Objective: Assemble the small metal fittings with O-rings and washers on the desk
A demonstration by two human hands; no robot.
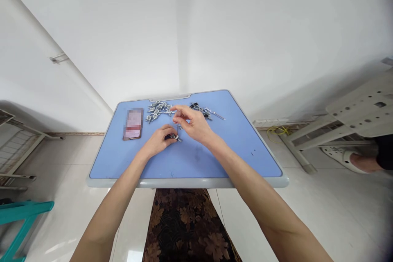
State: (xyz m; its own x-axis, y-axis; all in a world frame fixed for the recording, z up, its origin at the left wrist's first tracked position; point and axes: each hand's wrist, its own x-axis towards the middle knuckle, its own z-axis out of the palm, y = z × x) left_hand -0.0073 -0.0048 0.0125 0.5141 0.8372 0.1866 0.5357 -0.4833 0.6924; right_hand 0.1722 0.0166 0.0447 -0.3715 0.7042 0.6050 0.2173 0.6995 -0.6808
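Observation:
Over the middle of the blue tabletop, my right hand (192, 123) is closed around the top of a screwdriver (177, 130), whose thin shaft points straight down. My left hand (161, 140) pinches a small metal part (179, 139) against the table, and the screwdriver's tip meets it or lies right beside it; which one I cannot tell. Fingers cover most of that part. Just beyond the hands lies a pile of small silvery metal parts (158, 109). Right of it is a group of similar parts with black round pieces (205, 115), partly behind my right hand.
A phone (134, 125) lies on the left of the table (187, 182). A slim metal rod-like tool (218, 115) rests at the right. A wall (147, 41) stands behind. A teal stool (24, 213) is lower left; another person's foot (346, 159) shows at right, near a beige frame (319, 131).

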